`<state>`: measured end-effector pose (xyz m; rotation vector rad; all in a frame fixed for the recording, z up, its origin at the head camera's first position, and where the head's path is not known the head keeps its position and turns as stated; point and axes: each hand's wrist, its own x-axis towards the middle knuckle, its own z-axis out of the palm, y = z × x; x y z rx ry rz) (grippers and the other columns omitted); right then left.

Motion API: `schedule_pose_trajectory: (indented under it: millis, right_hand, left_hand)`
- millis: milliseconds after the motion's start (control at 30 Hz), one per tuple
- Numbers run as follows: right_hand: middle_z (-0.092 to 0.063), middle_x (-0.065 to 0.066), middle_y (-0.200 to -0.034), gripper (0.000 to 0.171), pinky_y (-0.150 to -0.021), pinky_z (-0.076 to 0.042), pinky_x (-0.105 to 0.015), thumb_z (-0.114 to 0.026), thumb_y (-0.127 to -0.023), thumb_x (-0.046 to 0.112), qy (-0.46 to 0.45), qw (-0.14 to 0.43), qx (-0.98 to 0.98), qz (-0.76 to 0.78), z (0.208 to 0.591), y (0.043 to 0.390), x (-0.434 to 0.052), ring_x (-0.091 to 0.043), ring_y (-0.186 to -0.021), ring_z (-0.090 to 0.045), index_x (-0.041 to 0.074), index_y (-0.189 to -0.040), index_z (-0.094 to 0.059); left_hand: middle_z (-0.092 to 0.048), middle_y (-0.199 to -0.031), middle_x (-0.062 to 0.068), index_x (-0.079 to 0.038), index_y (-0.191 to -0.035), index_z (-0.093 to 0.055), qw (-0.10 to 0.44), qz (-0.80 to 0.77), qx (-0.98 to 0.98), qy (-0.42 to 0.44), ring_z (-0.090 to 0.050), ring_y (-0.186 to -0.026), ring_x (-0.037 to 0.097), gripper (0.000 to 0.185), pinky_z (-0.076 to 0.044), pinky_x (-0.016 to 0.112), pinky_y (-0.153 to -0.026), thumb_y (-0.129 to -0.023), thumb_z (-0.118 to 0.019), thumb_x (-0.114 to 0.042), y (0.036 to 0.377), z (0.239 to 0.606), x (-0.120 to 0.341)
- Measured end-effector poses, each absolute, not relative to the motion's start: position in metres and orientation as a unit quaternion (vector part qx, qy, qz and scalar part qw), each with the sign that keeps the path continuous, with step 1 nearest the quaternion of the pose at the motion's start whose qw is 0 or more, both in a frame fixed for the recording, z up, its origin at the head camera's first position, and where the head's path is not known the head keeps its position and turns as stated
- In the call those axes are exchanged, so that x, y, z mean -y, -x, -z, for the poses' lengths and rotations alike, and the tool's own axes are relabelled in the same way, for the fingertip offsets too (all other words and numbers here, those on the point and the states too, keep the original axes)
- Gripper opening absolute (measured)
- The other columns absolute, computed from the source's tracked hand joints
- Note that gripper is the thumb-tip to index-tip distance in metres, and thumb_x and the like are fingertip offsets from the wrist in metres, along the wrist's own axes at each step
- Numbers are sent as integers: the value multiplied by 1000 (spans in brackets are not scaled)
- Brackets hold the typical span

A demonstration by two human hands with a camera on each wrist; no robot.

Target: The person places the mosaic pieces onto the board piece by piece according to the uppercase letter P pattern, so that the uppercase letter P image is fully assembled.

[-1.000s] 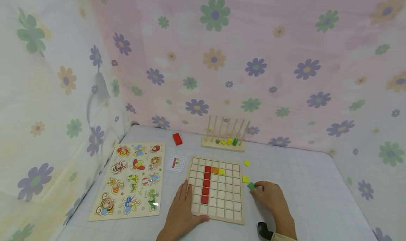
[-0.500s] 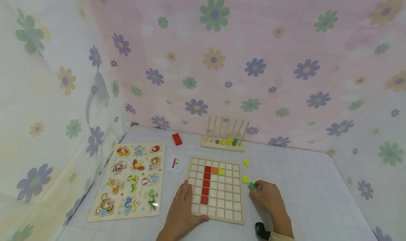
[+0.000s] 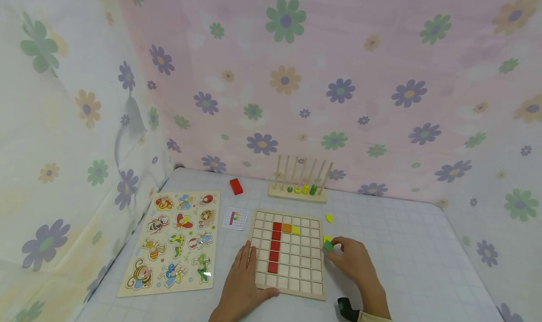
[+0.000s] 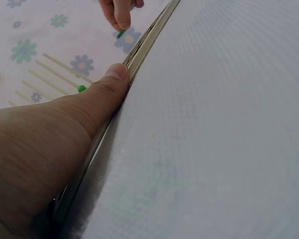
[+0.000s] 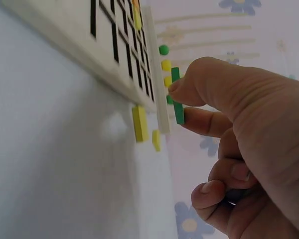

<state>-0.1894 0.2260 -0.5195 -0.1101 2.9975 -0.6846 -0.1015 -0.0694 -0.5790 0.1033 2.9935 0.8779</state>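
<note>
My right hand (image 3: pixel 335 250) pinches a small green square tile (image 3: pixel 328 245) between thumb and forefinger, just off the right edge of the wooden grid board (image 3: pixel 314 286). The right wrist view shows the green tile (image 5: pixel 177 97) held on edge above the table, near the grid board (image 5: pixel 124 55). A column of red tiles (image 3: pixel 274 246), an orange tile (image 3: pixel 287 228) and a yellow tile (image 3: pixel 296 229) sit in the grid. My left hand (image 3: pixel 247 271) lies flat on the board's left edge, with its thumb (image 4: pixel 109 84) against the rim.
Two loose yellow tiles (image 3: pixel 327 238) (image 3: pixel 329 217) lie right of the board. A pattern card (image 3: pixel 235 218) and an animal puzzle board (image 3: pixel 173 242) lie to the left. A red block (image 3: pixel 236 186) and a peg rack (image 3: pixel 299 185) stand behind, against flowered cloth walls.
My right hand has carried the green tile a little left and forward, up to the board's right edge beside the yellow tile. The left hand has stayed put.
</note>
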Motion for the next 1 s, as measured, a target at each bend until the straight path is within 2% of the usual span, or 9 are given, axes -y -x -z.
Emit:
schedule_pose_trajectory:
  millis: [267,500,700,833,1000]
  right_hand:
    - [-75,0,-97,23,-67,-52,-35,-77,-84,25,67,44,-966,248,514,186,-198,-15,-82,-62,13,-103,-77]
    - [-67,5,-79,17,-54,-40,-26,-74,-81,15,111,50,-954,275,519,188,-178,-10,-60,-45,14,-98,-76]
    - [-75,2,-93,15,-66,-55,-31,-75,-80,14,161,34,-952,257,521,189,-162,-12,-78,-64,15,-95,-76]
    - [-76,0,-95,15,-69,-57,-31,-74,-80,13,186,32,-949,252,523,191,-154,-12,-79,-65,13,-95,-77]
    - [-76,3,-93,13,-66,-53,-27,-76,-84,16,212,27,-949,230,525,193,-147,-7,-74,-60,13,-96,-77]
  left_hand:
    - [-19,-170,19,2,-158,-30,9,-283,-959,-33,-22,-156,41,134,-33,56,-122,-64,-76,-80,100,576,69]
    - [-20,-170,19,3,-158,-31,2,-282,-959,-34,-23,-155,41,133,-34,55,-122,-64,-77,-79,100,576,69]
    - [-21,-169,19,3,-158,-31,-3,-278,-960,-37,-24,-155,41,133,-34,55,-122,-64,-75,-81,101,578,70]
    - [-21,-169,19,3,-157,-32,-6,-275,-961,-37,-24,-155,40,133,-35,54,-122,-64,-75,-82,101,579,70]
    - [-20,-170,19,2,-158,-31,-6,-273,-961,-37,-24,-155,40,133,-35,54,-122,-64,-73,-83,101,581,70]
